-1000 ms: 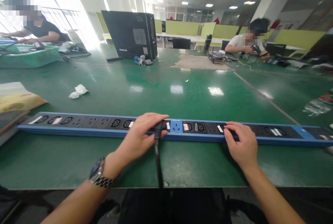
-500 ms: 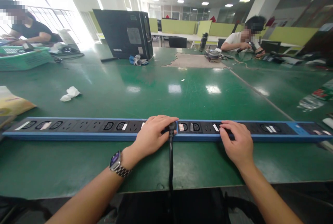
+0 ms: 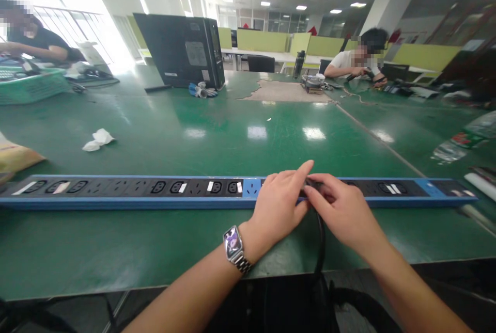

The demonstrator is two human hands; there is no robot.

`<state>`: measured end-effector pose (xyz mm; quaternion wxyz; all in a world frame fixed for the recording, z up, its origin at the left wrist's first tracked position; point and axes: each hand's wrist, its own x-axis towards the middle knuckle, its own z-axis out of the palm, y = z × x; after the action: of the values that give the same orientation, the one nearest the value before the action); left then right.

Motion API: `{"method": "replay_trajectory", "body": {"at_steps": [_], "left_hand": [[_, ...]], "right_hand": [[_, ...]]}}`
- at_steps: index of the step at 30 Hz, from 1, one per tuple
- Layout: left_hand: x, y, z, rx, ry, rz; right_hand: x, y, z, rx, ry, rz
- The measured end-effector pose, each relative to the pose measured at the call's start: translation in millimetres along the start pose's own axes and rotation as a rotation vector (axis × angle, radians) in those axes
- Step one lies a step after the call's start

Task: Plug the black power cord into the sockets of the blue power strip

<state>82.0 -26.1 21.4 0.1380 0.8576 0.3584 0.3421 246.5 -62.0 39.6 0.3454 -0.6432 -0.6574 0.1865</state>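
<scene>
blue-edged power strip (image 3: pixel 225 200): on green tabletop (image 3: pixel 186 245) | left hand (image 3: pixel 277 201): over strip, grip spread | right hand (image 3: pixel 344 211): over strip, grip pinching black plug (image 3: pixel 316 187) | power cord (image 3: pixel 321 240): strip's near side

Power strip stickers (image 3: pixel 183 188): nothing legible;
Tower case label (image 3: pixel 196 53): print too small;
Bottle label (image 3: pixel 467 138): lettering unreadable

power strip (image 3: pixel 220 201): long, blue and black
right hand (image 3: pixel 339 204): pinching black cable (image 3: pixel 321 245), top kinda hidden
left hand (image 3: pixel 279 199): just beside it
</scene>
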Motion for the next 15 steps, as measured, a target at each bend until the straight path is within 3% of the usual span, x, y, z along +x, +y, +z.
{"method": "replay_trajectory", "body": {"at_steps": [2,8,15], "left_hand": [[-1.4,-5.9,-6.7,0.073,-0.036,-0.007],[-25.2,-40.2,-22.7,0.424,-0.155,-0.135],[-27.7,-39.8,-16.3,0.509,-0.140,-0.101]], "right_hand": [[10.8,-2.8,-5.8,-0.157,0.014,0.038],[38.2,2.7,-6.9,-0.434,-0.117,0.050],[35.4,-3.8,7.5,-0.643,-0.144,0.012]]}}
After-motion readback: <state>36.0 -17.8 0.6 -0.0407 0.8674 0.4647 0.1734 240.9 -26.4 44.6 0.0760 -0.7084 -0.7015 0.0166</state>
